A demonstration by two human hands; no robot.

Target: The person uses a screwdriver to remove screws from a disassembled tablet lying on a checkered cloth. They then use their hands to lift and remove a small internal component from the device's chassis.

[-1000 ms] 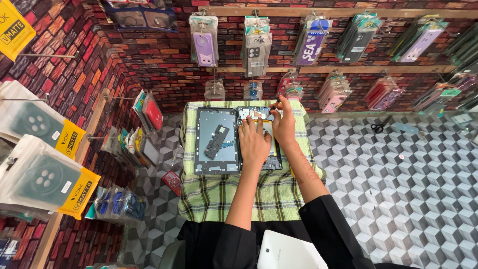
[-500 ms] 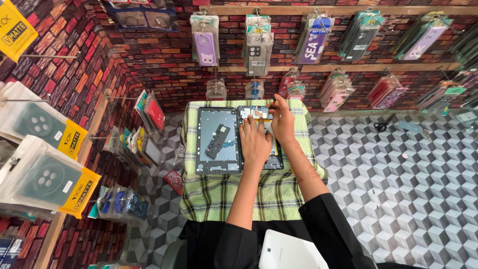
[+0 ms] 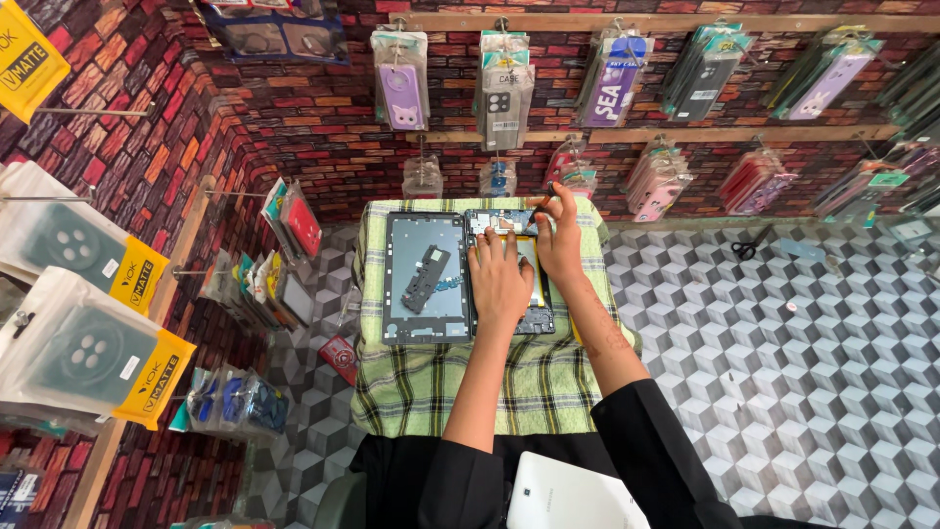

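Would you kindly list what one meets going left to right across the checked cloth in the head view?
Grey back cover → left hand resting flat on the opened tablet → right hand with its fingertips at the tablet's top edge → bare cloth.

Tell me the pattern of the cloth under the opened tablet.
The cloth is green-and-yellow plaid with dark lines, shown best in the head view.
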